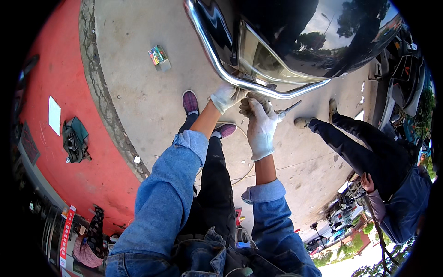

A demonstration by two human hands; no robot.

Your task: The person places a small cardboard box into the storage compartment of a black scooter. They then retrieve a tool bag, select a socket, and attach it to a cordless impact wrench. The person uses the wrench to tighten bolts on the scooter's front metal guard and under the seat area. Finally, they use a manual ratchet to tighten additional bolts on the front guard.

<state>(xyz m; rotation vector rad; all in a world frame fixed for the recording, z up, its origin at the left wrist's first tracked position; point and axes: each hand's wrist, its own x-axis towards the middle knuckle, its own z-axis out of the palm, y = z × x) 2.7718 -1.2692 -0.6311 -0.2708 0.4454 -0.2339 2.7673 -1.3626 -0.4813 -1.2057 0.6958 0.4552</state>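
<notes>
My left hand point(226, 97), in a white glove with the fingertips partly hidden, curls at the underside of a glossy black vehicle body point(341, 41), where a chrome tubular bar point(288, 92) bends below a pale trim panel point(258, 55). Just right of it, my right hand point(258, 124), also gloved, has its fingers wrapped round a metal hand tool point(281, 114) whose long silver end points up and right. A thin hose point(249, 138) curves across the pavement behind both hands. What my left fingers grip is too hidden to name.
Another person point(374, 161) in dark trousers stands close on the right. A small colourful box point(159, 57) lies on the concrete. At left, red pavement point(55, 171) bears a white sheet point(54, 115) and a dark bag point(75, 138). Parked scooters point(401, 78) line the far right.
</notes>
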